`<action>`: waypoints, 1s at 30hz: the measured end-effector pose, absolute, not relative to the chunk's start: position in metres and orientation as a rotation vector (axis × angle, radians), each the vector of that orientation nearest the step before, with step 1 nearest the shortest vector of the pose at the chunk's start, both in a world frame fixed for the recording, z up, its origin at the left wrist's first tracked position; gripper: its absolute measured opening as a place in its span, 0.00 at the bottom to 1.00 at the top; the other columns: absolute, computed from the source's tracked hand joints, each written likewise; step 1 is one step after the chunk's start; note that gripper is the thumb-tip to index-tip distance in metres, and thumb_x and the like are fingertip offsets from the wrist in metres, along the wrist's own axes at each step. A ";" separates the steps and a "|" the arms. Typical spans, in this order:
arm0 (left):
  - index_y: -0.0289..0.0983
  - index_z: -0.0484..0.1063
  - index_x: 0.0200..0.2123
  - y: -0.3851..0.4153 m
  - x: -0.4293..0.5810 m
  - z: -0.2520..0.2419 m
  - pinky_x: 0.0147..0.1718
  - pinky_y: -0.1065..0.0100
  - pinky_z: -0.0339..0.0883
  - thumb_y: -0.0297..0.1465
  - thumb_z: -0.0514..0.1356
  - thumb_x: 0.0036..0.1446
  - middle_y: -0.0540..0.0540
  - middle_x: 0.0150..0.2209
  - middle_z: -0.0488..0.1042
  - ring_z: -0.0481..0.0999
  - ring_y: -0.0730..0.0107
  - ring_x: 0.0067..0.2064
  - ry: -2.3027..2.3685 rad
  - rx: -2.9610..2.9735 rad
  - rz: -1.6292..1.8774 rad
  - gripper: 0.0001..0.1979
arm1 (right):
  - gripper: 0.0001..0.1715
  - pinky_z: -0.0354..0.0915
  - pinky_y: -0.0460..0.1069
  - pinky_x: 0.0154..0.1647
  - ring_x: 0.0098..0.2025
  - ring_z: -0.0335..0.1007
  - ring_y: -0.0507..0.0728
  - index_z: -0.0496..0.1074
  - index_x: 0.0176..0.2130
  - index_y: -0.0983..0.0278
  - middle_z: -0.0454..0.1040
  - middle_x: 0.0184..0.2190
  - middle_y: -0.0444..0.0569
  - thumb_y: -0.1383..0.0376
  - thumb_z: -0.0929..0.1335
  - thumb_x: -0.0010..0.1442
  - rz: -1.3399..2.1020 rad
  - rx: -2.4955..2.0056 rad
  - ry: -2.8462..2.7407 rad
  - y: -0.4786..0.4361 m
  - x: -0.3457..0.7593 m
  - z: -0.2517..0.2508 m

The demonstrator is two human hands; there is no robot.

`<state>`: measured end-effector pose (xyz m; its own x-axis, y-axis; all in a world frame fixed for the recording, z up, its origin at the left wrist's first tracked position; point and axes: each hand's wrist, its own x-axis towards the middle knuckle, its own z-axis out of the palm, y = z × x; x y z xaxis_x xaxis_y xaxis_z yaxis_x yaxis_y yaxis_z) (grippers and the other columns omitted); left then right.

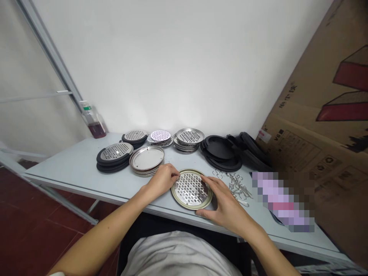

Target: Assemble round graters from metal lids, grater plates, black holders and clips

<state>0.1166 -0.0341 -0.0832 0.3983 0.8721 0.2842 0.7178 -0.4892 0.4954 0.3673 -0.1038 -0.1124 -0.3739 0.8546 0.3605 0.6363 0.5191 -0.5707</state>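
Note:
In front of me on the table lies a round metal grater disc (189,188), set inside a shallow gold-rimmed metal tray (177,201). My left hand (164,179) has its fingers curled and pinched at the disc's upper left edge. On the other side, my right hand (222,199) spans the right edge, fingertips on the disc's upper right and thumb against the lower rim. Just beyond my left hand stands a stack of shallow round metal trays (148,158). Right of my right hand lie loose bent wire clips (240,186).
Behind are black-rimmed grater stacks (116,152), more grater discs (160,135) and a metal tray stack topped by a grater (190,136). Black round plastic parts (220,148) lean right. A bottle (96,126), a pixelated item (283,207) and a large cardboard box (324,153) flank the table.

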 end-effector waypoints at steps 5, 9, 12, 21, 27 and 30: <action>0.37 0.83 0.36 -0.034 0.117 -0.083 0.42 0.65 0.71 0.22 0.62 0.55 0.44 0.37 0.81 0.79 0.63 0.38 1.391 2.374 0.732 0.10 | 0.55 0.54 0.62 0.67 0.67 0.54 0.65 0.51 0.68 0.51 0.60 0.65 0.52 0.54 0.76 0.51 0.451 -1.217 -2.136 -0.104 0.367 -0.111; 0.37 0.83 0.36 -0.033 0.117 -0.083 0.43 0.64 0.71 0.21 0.61 0.56 0.43 0.37 0.80 0.79 0.63 0.38 1.392 2.378 0.710 0.11 | 0.55 0.55 0.62 0.67 0.66 0.55 0.65 0.51 0.68 0.50 0.61 0.64 0.52 0.55 0.77 0.50 0.461 -1.221 -2.128 -0.104 0.366 -0.109; 0.38 0.83 0.36 -0.032 0.116 -0.082 0.45 0.63 0.71 0.22 0.61 0.56 0.43 0.37 0.80 0.79 0.63 0.39 1.377 2.389 0.702 0.11 | 0.55 0.56 0.63 0.66 0.66 0.55 0.66 0.51 0.68 0.51 0.61 0.64 0.53 0.56 0.77 0.50 0.462 -1.220 -2.123 -0.104 0.366 -0.110; 0.38 0.83 0.40 -0.036 0.117 -0.078 0.44 0.64 0.71 0.21 0.58 0.57 0.42 0.39 0.77 0.78 0.62 0.39 1.348 2.489 0.580 0.15 | 0.54 0.55 0.62 0.67 0.66 0.55 0.65 0.52 0.68 0.51 0.60 0.64 0.52 0.56 0.77 0.50 0.464 -1.214 -2.122 -0.102 0.368 -0.114; 0.39 0.83 0.39 -0.041 0.118 -0.074 0.44 0.63 0.71 0.19 0.55 0.57 0.41 0.40 0.75 0.78 0.60 0.40 1.339 2.571 0.497 0.18 | 0.54 0.56 0.62 0.67 0.66 0.55 0.65 0.53 0.67 0.53 0.61 0.63 0.53 0.56 0.77 0.50 0.465 -1.236 -2.133 -0.101 0.368 -0.115; 0.38 0.82 0.42 -0.043 0.117 -0.079 0.47 0.62 0.71 0.19 0.54 0.58 0.41 0.41 0.75 0.78 0.61 0.41 1.342 2.524 0.577 0.18 | 0.53 0.55 0.62 0.67 0.66 0.55 0.66 0.53 0.67 0.53 0.61 0.63 0.53 0.54 0.77 0.50 0.470 -1.239 -2.134 -0.102 0.367 -0.114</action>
